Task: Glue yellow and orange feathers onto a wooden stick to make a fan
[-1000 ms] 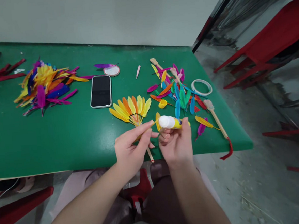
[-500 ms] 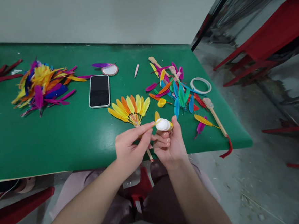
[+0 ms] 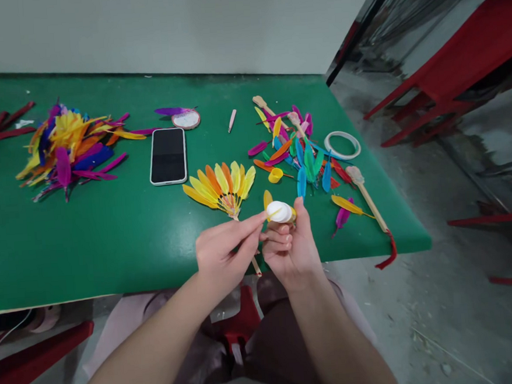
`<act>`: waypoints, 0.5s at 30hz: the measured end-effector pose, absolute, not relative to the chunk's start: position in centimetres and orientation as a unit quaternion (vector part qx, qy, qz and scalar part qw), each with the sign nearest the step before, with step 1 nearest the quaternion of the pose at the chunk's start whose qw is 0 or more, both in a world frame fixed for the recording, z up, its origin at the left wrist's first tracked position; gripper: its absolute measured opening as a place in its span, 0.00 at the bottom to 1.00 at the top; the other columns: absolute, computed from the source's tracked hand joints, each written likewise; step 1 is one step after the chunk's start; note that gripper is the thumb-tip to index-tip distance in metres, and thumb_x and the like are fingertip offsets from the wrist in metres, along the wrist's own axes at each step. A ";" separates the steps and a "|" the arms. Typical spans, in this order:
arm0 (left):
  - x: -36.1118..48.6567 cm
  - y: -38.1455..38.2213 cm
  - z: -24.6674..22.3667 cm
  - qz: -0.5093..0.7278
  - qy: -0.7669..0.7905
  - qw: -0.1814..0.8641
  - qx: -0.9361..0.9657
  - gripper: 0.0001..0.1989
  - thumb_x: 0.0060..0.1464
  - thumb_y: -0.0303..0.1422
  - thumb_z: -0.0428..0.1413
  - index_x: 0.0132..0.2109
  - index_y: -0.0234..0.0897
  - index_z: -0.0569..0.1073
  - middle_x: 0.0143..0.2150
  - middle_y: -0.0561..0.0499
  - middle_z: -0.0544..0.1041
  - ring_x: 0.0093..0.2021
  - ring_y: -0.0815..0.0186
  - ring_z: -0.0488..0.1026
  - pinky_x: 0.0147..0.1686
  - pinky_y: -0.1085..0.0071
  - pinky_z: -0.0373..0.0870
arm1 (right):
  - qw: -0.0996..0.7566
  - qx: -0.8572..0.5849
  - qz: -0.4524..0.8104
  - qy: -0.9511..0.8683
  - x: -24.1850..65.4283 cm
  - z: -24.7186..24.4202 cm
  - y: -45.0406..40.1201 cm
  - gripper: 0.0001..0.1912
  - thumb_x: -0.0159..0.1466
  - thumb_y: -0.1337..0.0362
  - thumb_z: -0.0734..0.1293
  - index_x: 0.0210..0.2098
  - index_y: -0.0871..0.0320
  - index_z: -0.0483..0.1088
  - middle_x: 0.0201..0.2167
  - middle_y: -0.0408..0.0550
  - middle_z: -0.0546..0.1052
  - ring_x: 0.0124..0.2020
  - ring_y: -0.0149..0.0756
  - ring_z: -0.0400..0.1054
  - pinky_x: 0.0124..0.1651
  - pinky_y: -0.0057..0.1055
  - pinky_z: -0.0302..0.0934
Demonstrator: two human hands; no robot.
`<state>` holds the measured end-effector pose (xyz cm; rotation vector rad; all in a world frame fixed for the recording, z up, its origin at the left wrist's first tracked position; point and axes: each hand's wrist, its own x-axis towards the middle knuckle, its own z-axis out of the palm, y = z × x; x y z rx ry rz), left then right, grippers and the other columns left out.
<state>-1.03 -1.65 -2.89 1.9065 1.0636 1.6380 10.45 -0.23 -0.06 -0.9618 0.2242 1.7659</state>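
My right hand [image 3: 293, 251] is wrapped round a glue stick [image 3: 278, 212], its white end facing up and a bit of yellow showing at the side. My left hand [image 3: 227, 246] pinches a thin yellow feather [image 3: 274, 214] that lies across the white end; most of it is hidden. Just behind the glue stick, the tip of another yellow-orange feather [image 3: 267, 199] shows. Beyond my left hand lies a fan of yellow and orange feathers [image 3: 223, 185] on a wooden stick, its handle [image 3: 256, 267] partly covered by my hands. A yellow cap [image 3: 275, 175] rests on the table.
The green table [image 3: 154, 234] holds a feather pile [image 3: 73, 146], a phone [image 3: 168, 156], a white disc [image 3: 186, 119], a small pale pen-like tool [image 3: 232, 120], loose feathers [image 3: 308, 159], a tape roll [image 3: 343, 156] and a tasselled wooden stick [image 3: 370, 201]. A red chair [image 3: 458, 67] stands right.
The yellow feather in my left hand now reaches further across the white end of the glue stick. My right hand stays nearly still, and the view has shifted slightly.
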 end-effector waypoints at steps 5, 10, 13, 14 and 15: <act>-1.4 -1.4 -3.0 0.600 0.392 0.187 0.672 0.16 0.52 0.23 0.54 0.46 0.42 0.75 0.30 0.55 0.80 0.22 0.76 0.73 0.23 0.82 0.69 | 0.526 -0.387 0.755 0.061 10.6 -0.2 -0.4 0.24 0.52 0.46 0.68 0.15 0.60 0.63 0.05 0.33 0.61 0.05 0.16 0.52 0.08 0.10 0.47; -1.5 -1.2 -3.1 0.595 0.387 0.181 0.681 0.16 0.53 0.23 0.54 0.47 0.42 0.74 0.29 0.56 0.80 0.22 0.76 0.74 0.25 0.82 0.69 | 0.526 -0.391 0.752 0.073 10.5 -0.1 -0.4 0.25 0.52 0.46 0.67 0.14 0.61 0.63 0.05 0.33 0.61 0.05 0.16 0.51 0.07 0.10 0.46; -1.6 -1.1 -2.9 0.584 0.368 0.161 0.705 0.15 0.53 0.22 0.53 0.47 0.39 0.74 0.27 0.54 0.79 0.24 0.75 0.74 0.26 0.82 0.70 | 0.527 -0.390 0.749 0.093 10.4 0.0 -0.4 0.25 0.53 0.46 0.66 0.14 0.61 0.63 0.05 0.34 0.61 0.05 0.16 0.51 0.07 0.09 0.45; -1.7 -1.1 -2.9 0.579 0.365 0.152 0.713 0.15 0.53 0.22 0.53 0.47 0.37 0.74 0.26 0.54 0.78 0.24 0.75 0.74 0.27 0.82 0.70 | 0.527 -0.391 0.748 0.095 10.4 0.0 -0.4 0.25 0.54 0.46 0.66 0.15 0.61 0.63 0.05 0.34 0.61 0.05 0.16 0.51 0.07 0.09 0.45; -1.7 -1.1 -2.8 0.574 0.362 0.143 0.720 0.15 0.53 0.22 0.53 0.47 0.37 0.74 0.26 0.54 0.78 0.24 0.75 0.74 0.27 0.82 0.70 | 0.527 -0.393 0.748 0.094 10.4 0.0 -0.4 0.26 0.54 0.46 0.65 0.15 0.61 0.63 0.05 0.34 0.61 0.05 0.16 0.51 0.07 0.09 0.45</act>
